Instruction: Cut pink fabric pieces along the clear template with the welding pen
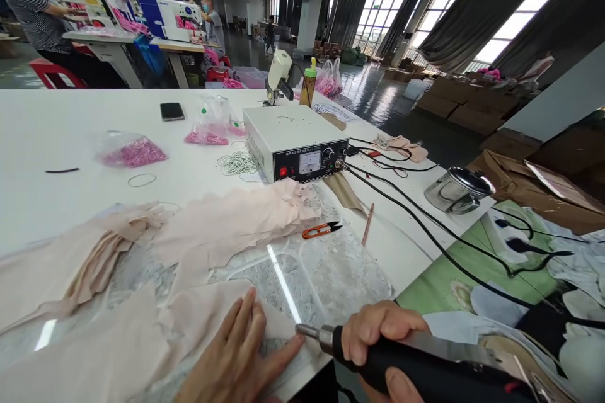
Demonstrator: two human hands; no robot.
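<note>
My right hand (382, 340) wraps round the black body of a handheld ultrasonic welder (416, 362). Its metal tip (308, 331) points left and meets the edge of a pale pink fabric piece (208, 308). Flat on that fabric lies my left hand (236, 346), fingers stretched out, the thumb beside the metal tip. Under the fabric is a clear sheet over a grey marbled surface (331, 264). More pale pink fabric pieces (236, 220) are layered just beyond, and a gathered stack (94, 258) lies to the left.
Orange thread snips (321, 230) lie past the fabric. A control box (302, 138) with black cables (416, 227) stands behind. Bags of pink pieces (135, 151), a phone (171, 111) and a steel canister (458, 190) are on the table. Co-workers sit at sewing machines at the far left.
</note>
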